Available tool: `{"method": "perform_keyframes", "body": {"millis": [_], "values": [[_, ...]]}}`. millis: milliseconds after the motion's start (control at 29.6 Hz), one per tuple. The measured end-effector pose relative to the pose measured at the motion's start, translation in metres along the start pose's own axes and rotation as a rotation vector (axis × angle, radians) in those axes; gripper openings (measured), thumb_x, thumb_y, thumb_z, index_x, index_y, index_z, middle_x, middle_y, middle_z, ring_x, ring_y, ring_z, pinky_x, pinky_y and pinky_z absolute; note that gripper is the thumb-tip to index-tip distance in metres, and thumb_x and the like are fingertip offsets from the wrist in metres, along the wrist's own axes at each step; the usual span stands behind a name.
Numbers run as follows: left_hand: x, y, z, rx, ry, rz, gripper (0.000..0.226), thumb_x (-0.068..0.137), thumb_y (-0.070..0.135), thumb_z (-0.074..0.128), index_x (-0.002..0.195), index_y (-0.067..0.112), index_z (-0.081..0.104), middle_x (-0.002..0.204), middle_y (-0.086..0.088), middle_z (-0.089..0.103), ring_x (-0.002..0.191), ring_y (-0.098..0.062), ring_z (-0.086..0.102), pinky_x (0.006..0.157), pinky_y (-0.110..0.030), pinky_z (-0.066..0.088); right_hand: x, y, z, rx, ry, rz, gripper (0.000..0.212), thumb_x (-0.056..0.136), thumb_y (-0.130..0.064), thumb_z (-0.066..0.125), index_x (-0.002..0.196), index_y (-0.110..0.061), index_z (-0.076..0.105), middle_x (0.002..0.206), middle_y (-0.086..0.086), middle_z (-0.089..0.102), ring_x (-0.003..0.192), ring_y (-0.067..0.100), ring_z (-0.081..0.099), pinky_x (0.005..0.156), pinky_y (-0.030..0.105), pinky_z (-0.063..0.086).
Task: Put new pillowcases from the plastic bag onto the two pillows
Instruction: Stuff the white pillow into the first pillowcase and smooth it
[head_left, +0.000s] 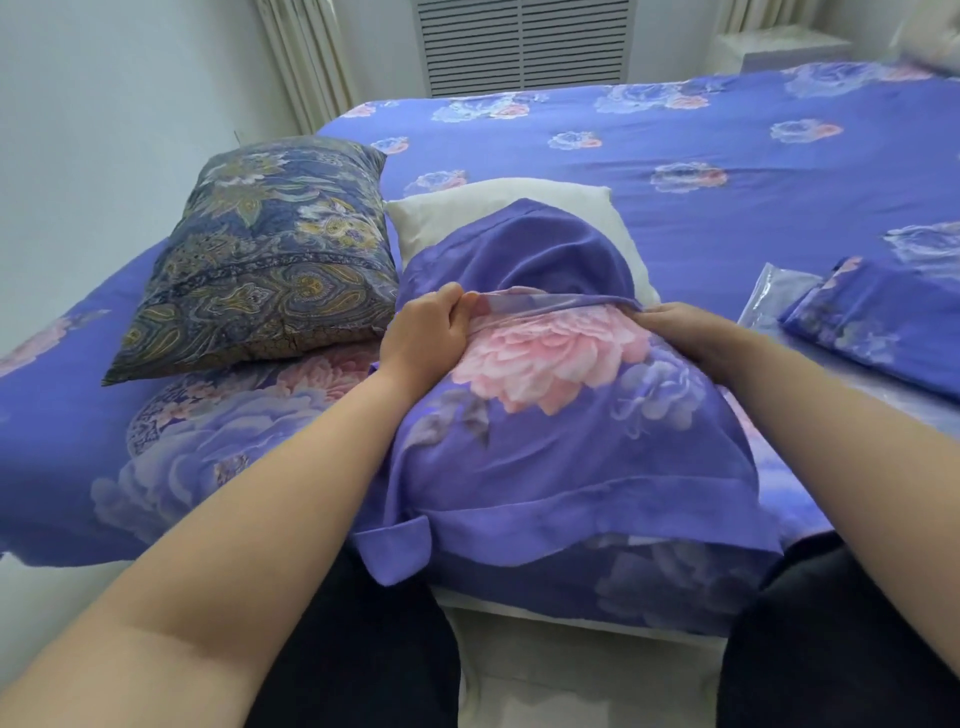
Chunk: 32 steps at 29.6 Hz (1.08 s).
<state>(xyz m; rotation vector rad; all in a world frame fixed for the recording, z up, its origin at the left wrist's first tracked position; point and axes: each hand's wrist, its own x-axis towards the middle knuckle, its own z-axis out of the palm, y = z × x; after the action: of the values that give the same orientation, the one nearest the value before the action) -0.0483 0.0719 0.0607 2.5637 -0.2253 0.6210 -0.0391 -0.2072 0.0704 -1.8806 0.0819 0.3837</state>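
Note:
A white pillow (452, 213) lies on the bed in front of me, its near part inside a purple pillowcase with a pink flower (561, 415). The far end of the pillow sticks out bare. My left hand (423, 338) grips the left side of the case's open edge. My right hand (685, 332) grips the right side of that edge. A second pillow in a dark paisley case (270, 254) rests to the left. At the right a folded purple pillowcase (872, 322) lies on a clear plastic bag (774, 296).
The bed is spread with a purple floral sheet (675, 130). A white wall and curtain stand at the far left, a louvred radiator cover (524, 47) behind the bed. My dark-clothed legs press against the bed's near edge.

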Motion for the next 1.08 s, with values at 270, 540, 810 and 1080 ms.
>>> {"method": "perform_keyframes", "body": {"millis": [270, 540, 810, 1080], "values": [[0.019, -0.048, 0.019, 0.205, -0.214, -0.048, 0.051, 0.1, 0.045, 0.032, 0.092, 0.008, 0.065, 0.098, -0.02, 0.068, 0.095, -0.042, 0.06, 0.073, -0.043, 0.044, 0.013, -0.001, 0.01, -0.384, -0.215, -0.015, 0.072, 0.058, -0.081, 0.061, 0.077, -0.012, 0.071, 0.071, -0.002, 0.072, 0.063, 0.013, 0.065, 0.058, 0.025, 0.05], [0.024, 0.043, -0.021, 0.239, -0.2, 0.16, 0.023, 0.088, 0.034, 0.055, 0.107, 0.021, 0.057, 0.109, -0.004, 0.061, 0.106, -0.029, 0.054, 0.088, -0.04, 0.043, 0.019, 0.017, 0.002, -0.565, 0.19, -0.184, 0.065, 0.068, -0.078, 0.055, 0.05, -0.015, 0.048, 0.049, -0.001, 0.051, 0.057, 0.02, 0.051, 0.057, 0.033, 0.038], [-0.083, 0.149, -0.005, 0.463, -0.4, 0.719, 0.052, 0.089, 0.059, 0.037, 0.121, 0.021, 0.052, 0.124, 0.0, 0.052, 0.11, -0.024, 0.05, 0.093, -0.038, 0.038, -0.012, 0.012, -0.047, -0.545, -0.205, 0.036, 0.047, 0.071, -0.064, 0.065, 0.074, -0.018, 0.06, 0.064, -0.003, 0.057, 0.061, 0.015, 0.053, 0.062, 0.028, 0.044], [-0.107, 0.158, 0.026, 0.527, -0.331, 0.921, 0.06, 0.089, 0.055, 0.04, 0.126, 0.009, 0.051, 0.119, -0.008, 0.057, 0.11, -0.028, 0.053, 0.098, -0.041, 0.038, -0.028, 0.034, -0.048, -0.392, -0.407, 0.115, 0.004, 0.088, -0.016, 0.064, 0.091, -0.019, 0.065, 0.083, 0.001, 0.07, 0.074, 0.012, 0.067, 0.064, 0.026, 0.055]]}}
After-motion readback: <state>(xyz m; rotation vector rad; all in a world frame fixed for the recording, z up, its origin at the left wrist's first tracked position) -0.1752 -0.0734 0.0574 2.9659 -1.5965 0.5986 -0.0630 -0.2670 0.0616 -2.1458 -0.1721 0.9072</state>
